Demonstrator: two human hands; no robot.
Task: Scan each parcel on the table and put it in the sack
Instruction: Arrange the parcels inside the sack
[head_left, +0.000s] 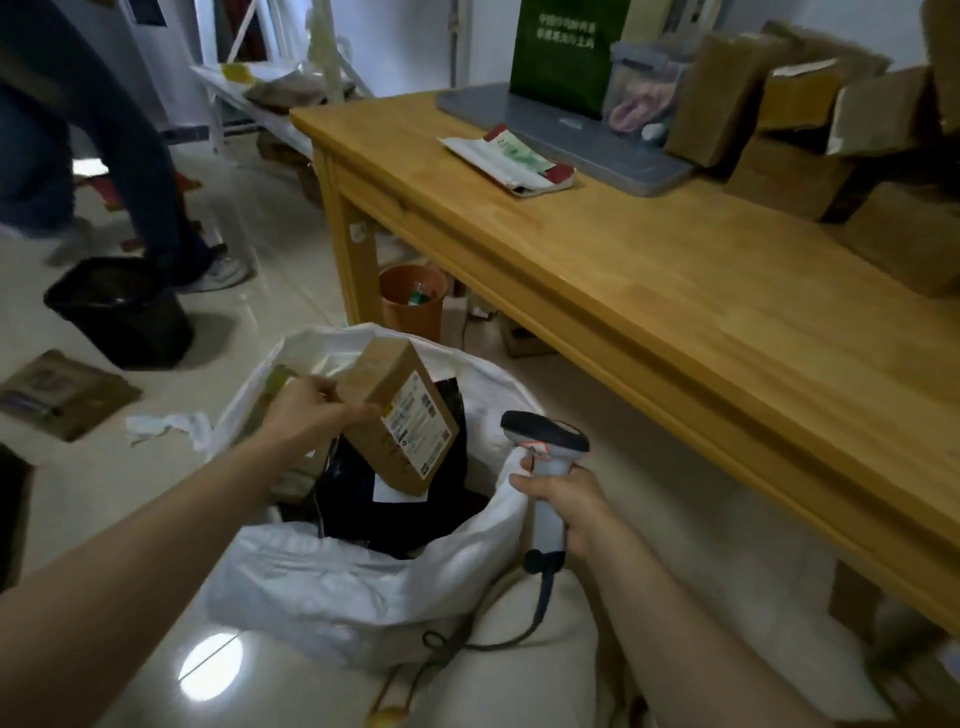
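Observation:
My left hand (311, 413) grips a brown cardboard parcel (400, 410) with a white label, tilted over the open mouth of the white sack (332, 587) on the floor. Dark parcels (395, 509) lie inside the sack. My right hand (566, 506) holds a grey and white barcode scanner (545, 452) by its handle at the sack's right rim; its cable trails down to the floor. On the wooden table (675, 322) lie a flat white and red mail pouch (511, 158) and several brown cardboard boxes (789, 130) at the far right.
A grey tray (582, 137) with a green bag (566, 52) and a clear container sits at the table's back. An orange bin (413, 301) stands under the table, a black bucket (122, 312) to the left. Another person's legs (130, 156) are at upper left. Flat cardboard (62, 392) lies on the floor.

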